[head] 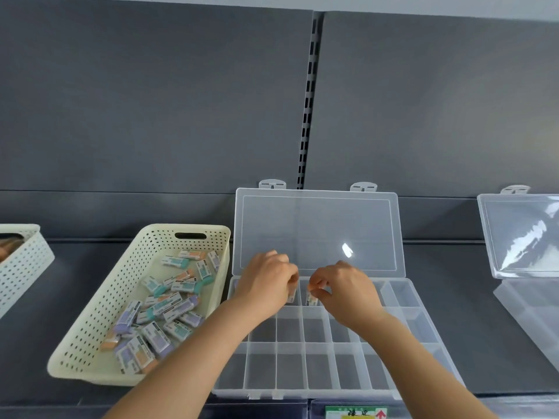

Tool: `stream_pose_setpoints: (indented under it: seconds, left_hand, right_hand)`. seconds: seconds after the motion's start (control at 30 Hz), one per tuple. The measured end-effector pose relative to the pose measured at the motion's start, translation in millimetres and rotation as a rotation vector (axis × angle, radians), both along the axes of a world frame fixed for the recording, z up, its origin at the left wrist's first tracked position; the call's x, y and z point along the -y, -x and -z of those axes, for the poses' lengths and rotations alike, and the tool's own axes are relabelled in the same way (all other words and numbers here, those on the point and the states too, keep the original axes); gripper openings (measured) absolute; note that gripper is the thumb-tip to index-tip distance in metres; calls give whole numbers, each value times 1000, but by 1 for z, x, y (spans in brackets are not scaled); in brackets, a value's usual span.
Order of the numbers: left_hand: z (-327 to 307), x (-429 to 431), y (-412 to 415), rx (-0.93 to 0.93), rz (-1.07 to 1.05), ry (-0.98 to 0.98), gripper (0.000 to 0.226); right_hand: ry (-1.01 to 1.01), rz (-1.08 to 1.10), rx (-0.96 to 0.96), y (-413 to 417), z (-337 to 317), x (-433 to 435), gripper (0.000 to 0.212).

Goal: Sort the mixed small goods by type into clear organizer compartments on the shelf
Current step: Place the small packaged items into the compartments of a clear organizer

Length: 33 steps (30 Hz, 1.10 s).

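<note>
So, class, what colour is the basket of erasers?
Cream; the basket shows best in the head view.

Head view looks forward and down, close over the shelf [472, 328].

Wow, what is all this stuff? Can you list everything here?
basket: one, cream, left of the organizer.
loose erasers: many, purple, teal and orange sleeves, in the basket.
second basket: one, white, far left, cut off.
organizer: one, clear, lid open, centre of the shelf.
held erasers: two, pale, over the organizer's back row.
second organizer: one, clear, open, far right.
label: one, green and yellow, shelf front edge.
shelf: one, dark grey.
left hand: pinches one held eraser.
right hand: pinches the other.
</note>
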<state>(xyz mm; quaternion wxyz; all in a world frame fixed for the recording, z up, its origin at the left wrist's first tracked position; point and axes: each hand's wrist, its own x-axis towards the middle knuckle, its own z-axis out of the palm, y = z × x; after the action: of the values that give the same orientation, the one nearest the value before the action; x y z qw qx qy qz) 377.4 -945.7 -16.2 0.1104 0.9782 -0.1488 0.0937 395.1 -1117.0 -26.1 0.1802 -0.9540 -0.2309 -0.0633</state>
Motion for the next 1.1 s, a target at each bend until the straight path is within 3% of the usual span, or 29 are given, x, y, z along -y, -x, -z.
stream_pose_setpoints:
  seconds: [0.6,0.83,1.0,1.1]
  left_hand:
    - [7,-3,4,-5,21,30,12]
    - [-4,-11,10,18,3,64,23]
    - [-28,-50,29,64,-136,56,24]
    - [-39,-86,51,-28,-282,31,21]
  right_hand:
    - [23,-8,32,1,5,2,14]
    - [24,-32,71,3,-1,-2,29]
    - [-72,-137,111,6,-18,-32,23]
    - [-115,-252,112,15,-26,-62,19]
